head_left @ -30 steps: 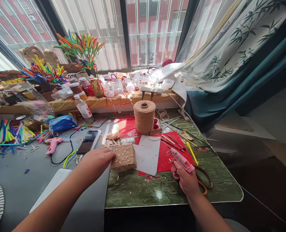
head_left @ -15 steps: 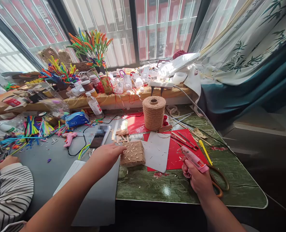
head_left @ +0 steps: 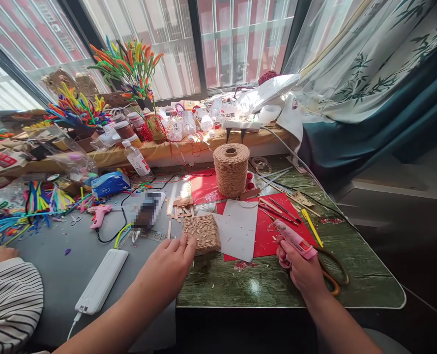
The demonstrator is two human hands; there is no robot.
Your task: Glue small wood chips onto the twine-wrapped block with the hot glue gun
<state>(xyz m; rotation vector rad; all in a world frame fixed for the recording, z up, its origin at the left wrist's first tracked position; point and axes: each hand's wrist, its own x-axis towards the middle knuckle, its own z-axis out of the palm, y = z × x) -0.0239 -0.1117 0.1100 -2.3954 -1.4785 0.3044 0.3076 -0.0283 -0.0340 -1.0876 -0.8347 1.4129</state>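
Note:
My right hand (head_left: pixel 306 270) is wrapped round a pink hot glue gun (head_left: pixel 295 241), its nozzle pointing up and left above the red sheet (head_left: pixel 277 236). Beneath that hand lie brown-handled scissors (head_left: pixel 336 265), partly covered. A square block wrapped in brown twine (head_left: pixel 203 231) sits at the table's middle, with small pale wood chips scattered over its top. At its front left corner is my left hand (head_left: pixel 174 255), fingers stretched out and the tips touching or just over the edge. Part of the block's near side is hidden by these fingers.
A big twine spool (head_left: pixel 231 169) stands behind the white paper (head_left: pixel 240 228). Wooden sticks (head_left: pixel 181 206), a yellow cutter (head_left: pixel 311 227), a white power bank (head_left: pixel 102 280) and a second pink glue gun (head_left: pixel 100 216) lie around. A co-worker's striped sleeve (head_left: pixel 15 295) is at left.
My left hand has moved from the block's upper left edge down towards its front left corner. The view has shifted slightly; the right hand still holds the glue gun in place.

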